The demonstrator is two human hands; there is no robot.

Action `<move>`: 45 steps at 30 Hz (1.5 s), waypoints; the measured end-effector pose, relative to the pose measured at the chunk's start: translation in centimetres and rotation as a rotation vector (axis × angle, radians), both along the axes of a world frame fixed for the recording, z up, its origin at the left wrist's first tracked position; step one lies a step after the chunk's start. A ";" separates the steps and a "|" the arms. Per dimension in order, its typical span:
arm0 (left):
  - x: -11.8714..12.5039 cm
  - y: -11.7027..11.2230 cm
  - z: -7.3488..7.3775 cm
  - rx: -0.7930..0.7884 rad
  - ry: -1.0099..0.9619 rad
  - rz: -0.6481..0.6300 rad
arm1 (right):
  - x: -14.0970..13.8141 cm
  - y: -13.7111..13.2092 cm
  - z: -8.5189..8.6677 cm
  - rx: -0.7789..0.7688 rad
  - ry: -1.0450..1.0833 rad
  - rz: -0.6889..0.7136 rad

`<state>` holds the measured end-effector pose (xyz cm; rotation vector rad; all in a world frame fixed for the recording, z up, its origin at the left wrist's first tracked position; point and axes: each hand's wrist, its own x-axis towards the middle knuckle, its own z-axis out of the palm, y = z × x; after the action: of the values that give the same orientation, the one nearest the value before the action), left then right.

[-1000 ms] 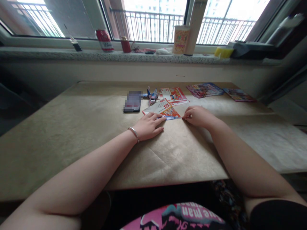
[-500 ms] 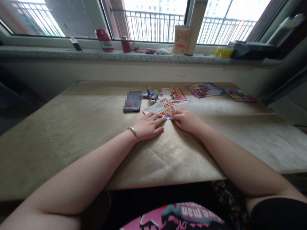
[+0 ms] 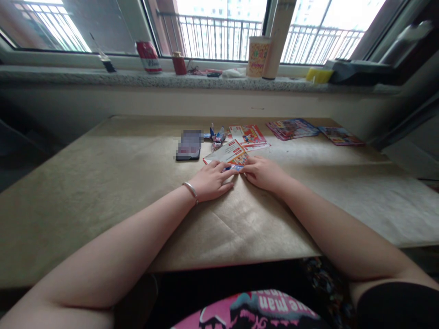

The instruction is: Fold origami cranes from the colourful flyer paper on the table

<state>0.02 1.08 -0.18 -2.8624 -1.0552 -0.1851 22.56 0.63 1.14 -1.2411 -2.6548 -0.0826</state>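
A printed paper sheet (image 3: pixel 224 153), white with red and orange parts, lies on the table with a blue strip folded over along its near edge. On the left part of that strip rests my left hand (image 3: pixel 214 182), fingers flat and somewhat spread, a silver bracelet at the wrist. My right hand (image 3: pixel 262 172) is closed at the sheet's near right corner, its curled fingertips pressing the folded strip. Both hands touch the paper, and the fingers hide part of its near edge. Just behind the sheet sit a folded paper figure (image 3: pixel 217 136) and more red and white printed sheets (image 3: pixel 252 136).
A phone (image 3: pixel 189 145) lies left of the paper. Printed paper stacks (image 3: pixel 291 128) lie at the back right of the table (image 3: pixel 103 183). On the windowsill (image 3: pixel 192 82) stand a red can (image 3: pixel 148 57), a paper cup (image 3: pixel 258 57) and a yellow object (image 3: pixel 318 75).
My right hand has slid slightly left along the folded edge, closer to my left fingertips. My left hand stays in place on the paper.
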 end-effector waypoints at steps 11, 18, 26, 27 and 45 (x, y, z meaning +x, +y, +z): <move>-0.1 -0.2 0.8 0.001 -0.015 -0.039 | 0.0 0.2 -0.4 0.046 0.009 0.001; -0.5 -0.3 1.7 0.028 -0.017 -0.048 | 0.2 0.3 -0.7 0.047 0.049 0.018; -1.3 -0.8 3.5 0.059 0.114 0.017 | 0.3 0.5 -0.9 0.042 0.054 0.025; -1.4 -0.8 3.7 0.052 0.124 0.022 | 0.3 0.5 -0.9 0.040 0.057 0.025; -3.3 0.1 4.1 -0.061 0.158 -0.011 | 0.5 0.3 -0.7 0.068 0.045 0.061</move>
<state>-3.32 1.15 3.96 -2.8795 -1.0319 0.0729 23.07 0.95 0.43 -1.1263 -2.6263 -0.1330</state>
